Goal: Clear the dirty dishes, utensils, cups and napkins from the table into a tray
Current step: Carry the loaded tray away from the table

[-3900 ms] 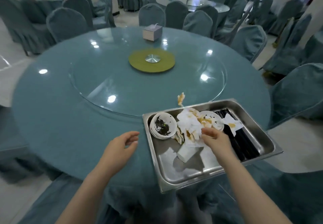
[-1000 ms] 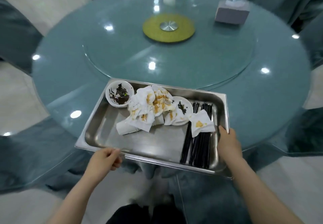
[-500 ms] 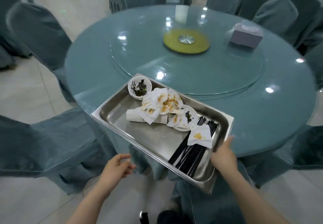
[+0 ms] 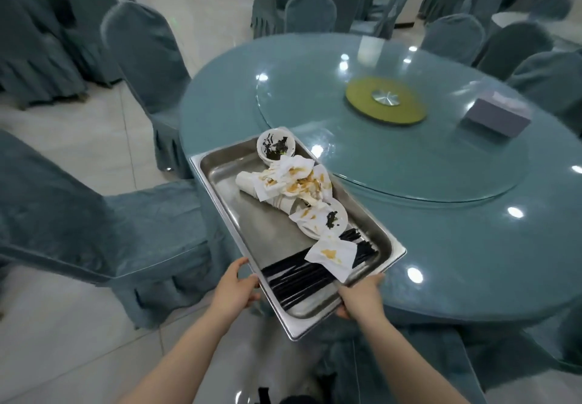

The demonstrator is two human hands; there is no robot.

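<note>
1. Table point(image 4: 456, 261): round, blue-green, glass-topped, to your right. A glass turntable point(image 4: 409, 164) sits on it, with a yellow-green disc point(image 4: 385, 105) at its centre and a grey box point(image 4: 496, 117) near the disc's right.
2. Chairs: a covered chair point(image 4: 94, 230) stands at your left, another point(image 4: 148, 66) beyond it; more ring the table's far side.
3. Tray point(image 4: 226, 208): steel, rectangular, held in front of you. Its far end lies over the table's edge and its near end overhangs the floor. Whether the far end touches the table cannot be told.
4. Napkins point(image 4: 293, 180): a stained white heap in the middle of the tray. One single napkin point(image 4: 330, 255) lies on the chopsticks.
5. Chopsticks point(image 4: 302, 280): a black bundle across the tray's near end.
6. Plate point(image 4: 327, 221): white, dark scraps on it, just beyond the chopsticks, partly under the napkins.
7. Bowl point(image 4: 275, 148): white, dark residue inside, at the tray's far corner.
8. Your left hand point(image 4: 233, 293): grips the tray's long left rim near the near corner, thumb on top.
9. Your right hand point(image 4: 362, 296): grips the near short rim; fingers curl underneath.
</note>
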